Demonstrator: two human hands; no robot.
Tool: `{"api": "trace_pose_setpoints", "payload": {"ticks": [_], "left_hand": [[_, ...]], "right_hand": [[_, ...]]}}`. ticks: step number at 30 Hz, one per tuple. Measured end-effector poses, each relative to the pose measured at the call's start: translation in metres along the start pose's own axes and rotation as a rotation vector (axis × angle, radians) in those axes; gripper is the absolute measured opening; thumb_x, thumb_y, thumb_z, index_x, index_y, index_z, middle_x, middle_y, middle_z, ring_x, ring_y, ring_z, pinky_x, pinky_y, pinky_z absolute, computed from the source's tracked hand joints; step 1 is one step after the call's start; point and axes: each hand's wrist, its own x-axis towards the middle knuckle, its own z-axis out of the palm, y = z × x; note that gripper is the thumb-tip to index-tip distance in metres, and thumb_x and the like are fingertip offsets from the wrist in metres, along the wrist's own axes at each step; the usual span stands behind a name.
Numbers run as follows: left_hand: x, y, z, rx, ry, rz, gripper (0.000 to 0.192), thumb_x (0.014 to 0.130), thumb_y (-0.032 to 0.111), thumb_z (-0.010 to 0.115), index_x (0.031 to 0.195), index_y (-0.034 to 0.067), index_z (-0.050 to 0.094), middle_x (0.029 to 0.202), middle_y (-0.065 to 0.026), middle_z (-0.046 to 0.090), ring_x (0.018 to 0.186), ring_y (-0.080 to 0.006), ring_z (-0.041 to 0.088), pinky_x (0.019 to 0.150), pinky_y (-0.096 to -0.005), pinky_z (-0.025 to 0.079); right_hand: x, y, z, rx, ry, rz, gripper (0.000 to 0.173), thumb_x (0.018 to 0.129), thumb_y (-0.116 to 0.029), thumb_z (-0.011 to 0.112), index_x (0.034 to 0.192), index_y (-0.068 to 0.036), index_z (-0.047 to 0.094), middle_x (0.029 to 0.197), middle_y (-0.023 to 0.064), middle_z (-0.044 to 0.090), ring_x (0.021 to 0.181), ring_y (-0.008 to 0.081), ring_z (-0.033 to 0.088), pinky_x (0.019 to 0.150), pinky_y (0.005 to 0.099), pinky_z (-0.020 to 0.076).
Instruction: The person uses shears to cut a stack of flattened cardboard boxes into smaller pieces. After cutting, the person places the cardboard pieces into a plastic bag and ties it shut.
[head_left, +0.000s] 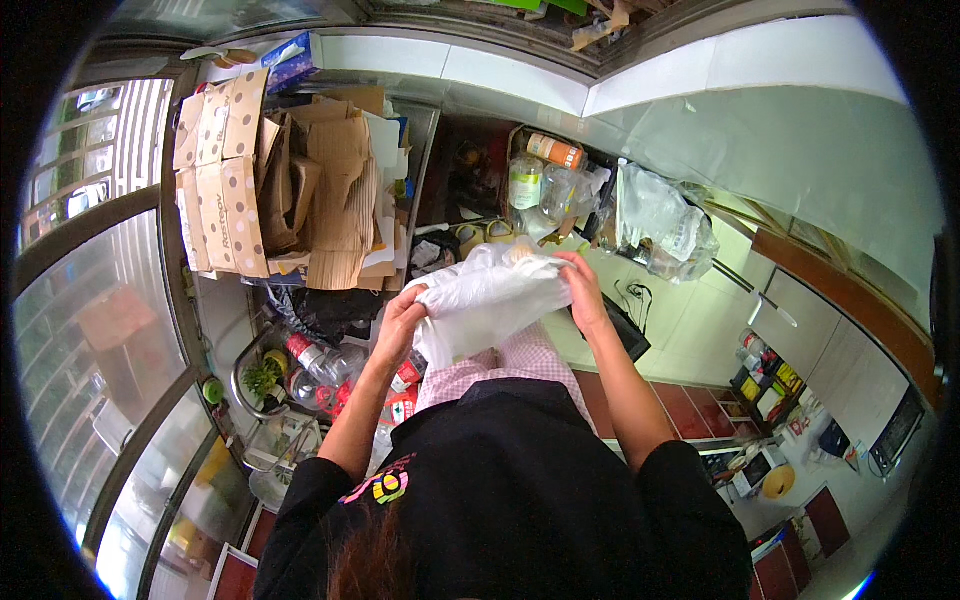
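Observation:
A white translucent plastic bag (495, 296) is stretched between my two hands, in front of my waist. My left hand (397, 322) grips its left end, fingers curled over the gathered edge. At the right end, my right hand (581, 289) pinches a corner between thumb and fingers. Along the top the bag is bunched into a roll, while its lower part hangs loose. Whether anything lies inside it cannot be made out. Just beyond the bag sits a pair of yellowish slippers (484, 234), partly covered by it.
Flattened cardboard boxes (330, 195) are stacked at the left by the window. Empty plastic bottles (319, 364) crowd the floor beside my left arm. Ahead, a bin (517, 139) holds more bottles, next to clear plastic bags (660, 217). A black cable (637, 296) lies to the right.

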Motion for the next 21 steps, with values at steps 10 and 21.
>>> {"api": "trace_pose_setpoints", "payload": {"ticks": [10, 21], "left_hand": [[0.007, -0.015, 0.041, 0.908, -0.001, 0.319, 0.035, 0.078, 0.028, 0.082, 0.080, 0.002, 0.059, 0.072, -0.0138, 0.056, 0.066, -0.0288, 0.049, 0.067, -0.0405, 0.042], [0.001, 0.009, 0.029, 0.726, 0.361, 0.505, 0.014, 0.084, 0.005, 0.061, 0.089, -0.004, 0.052, 0.086, -0.0149, 0.046, 0.078, -0.0283, 0.049, 0.070, -0.0343, 0.041]], "right_hand": [[-0.042, 0.015, 0.022, -0.736, -0.131, -0.162, 0.022, 0.090, -0.025, 0.065, 0.090, -0.003, 0.069, 0.084, 0.0060, 0.067, 0.074, 0.0121, 0.061, 0.066, 0.0289, 0.0470], [-0.054, 0.004, 0.001, 0.243, 0.291, -0.024, 0.039, 0.102, -0.042, 0.052, 0.085, -0.008, 0.061, 0.086, 0.0010, 0.058, 0.078, 0.0104, 0.052, 0.073, 0.0288, 0.0418]]}}
